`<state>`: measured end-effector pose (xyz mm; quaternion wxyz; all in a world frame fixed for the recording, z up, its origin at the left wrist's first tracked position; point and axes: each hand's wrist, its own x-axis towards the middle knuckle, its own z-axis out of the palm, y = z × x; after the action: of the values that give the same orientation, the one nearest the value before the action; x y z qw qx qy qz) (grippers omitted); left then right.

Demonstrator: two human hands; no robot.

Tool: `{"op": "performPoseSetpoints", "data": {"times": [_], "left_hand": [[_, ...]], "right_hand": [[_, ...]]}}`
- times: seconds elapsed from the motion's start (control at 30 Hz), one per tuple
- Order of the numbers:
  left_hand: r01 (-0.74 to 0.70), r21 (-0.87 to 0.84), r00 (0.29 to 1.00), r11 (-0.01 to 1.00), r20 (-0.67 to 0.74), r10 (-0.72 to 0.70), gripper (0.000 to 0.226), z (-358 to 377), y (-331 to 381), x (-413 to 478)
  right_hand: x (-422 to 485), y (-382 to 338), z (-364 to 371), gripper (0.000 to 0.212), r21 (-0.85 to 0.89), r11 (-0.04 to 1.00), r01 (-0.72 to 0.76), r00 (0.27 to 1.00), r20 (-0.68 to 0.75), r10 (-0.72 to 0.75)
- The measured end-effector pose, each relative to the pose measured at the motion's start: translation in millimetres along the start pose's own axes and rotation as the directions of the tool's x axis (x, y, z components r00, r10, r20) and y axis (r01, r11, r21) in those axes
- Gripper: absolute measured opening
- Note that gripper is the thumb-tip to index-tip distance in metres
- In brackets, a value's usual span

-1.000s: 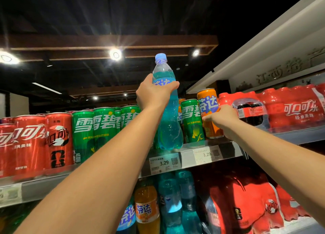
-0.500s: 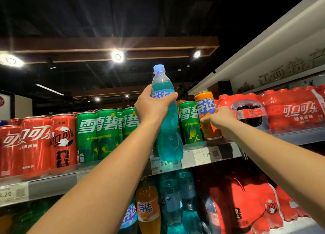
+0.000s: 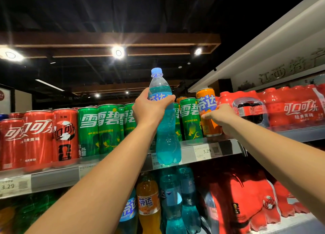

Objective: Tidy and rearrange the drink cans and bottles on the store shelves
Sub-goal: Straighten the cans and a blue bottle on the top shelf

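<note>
Spotlight (image 3: pixel 118 52) glows in wooden ceiling beam (image 3: pixel 70 39); price tag (image 3: pixel 202 152) reads 3.29.

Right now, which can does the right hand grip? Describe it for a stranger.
Look at the upper shelf, where the row of green cans ends before the red wrapped packs. Between them is one orange can, gripped by the right hand. It is the only orange one at the front; neighbours are green or red.

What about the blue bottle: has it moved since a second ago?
Yes, downward: the blue bottle in the left hand now overlaps the shelf's price strip, where its base earlier sat above it.
</note>
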<state>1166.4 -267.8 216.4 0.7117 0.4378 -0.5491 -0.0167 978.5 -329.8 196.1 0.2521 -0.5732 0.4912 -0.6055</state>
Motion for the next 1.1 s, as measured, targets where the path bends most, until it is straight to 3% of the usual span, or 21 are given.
{"op": "performPoseSetpoints", "data": {"times": [0.53, 0.87, 1.1], "left_hand": [[0.019, -0.036, 0.998, 0.999, 0.066, -0.017, 0.044, -1.4, -7.1, -9.4], [0.027, -0.067, 0.995, 0.997, 0.096, -0.021, 0.042, -2.6, -8.3, -10.3], [0.026, -0.078, 0.995, 0.997, 0.095, -0.019, 0.046, -3.5, -10.1, -11.3]], "right_hand": [[5.2, 6.1, -3.4, 0.04, 0.055, 0.998, -0.003, 0.997, 0.078, -0.001], [3.6, 7.3, -8.9, 0.027, 0.07, 0.997, 0.02, 0.988, 0.149, -0.03], [5.0, 18.9, -1.0, 0.039, 0.002, 0.998, 0.061, 0.997, 0.055, -0.061]]}}
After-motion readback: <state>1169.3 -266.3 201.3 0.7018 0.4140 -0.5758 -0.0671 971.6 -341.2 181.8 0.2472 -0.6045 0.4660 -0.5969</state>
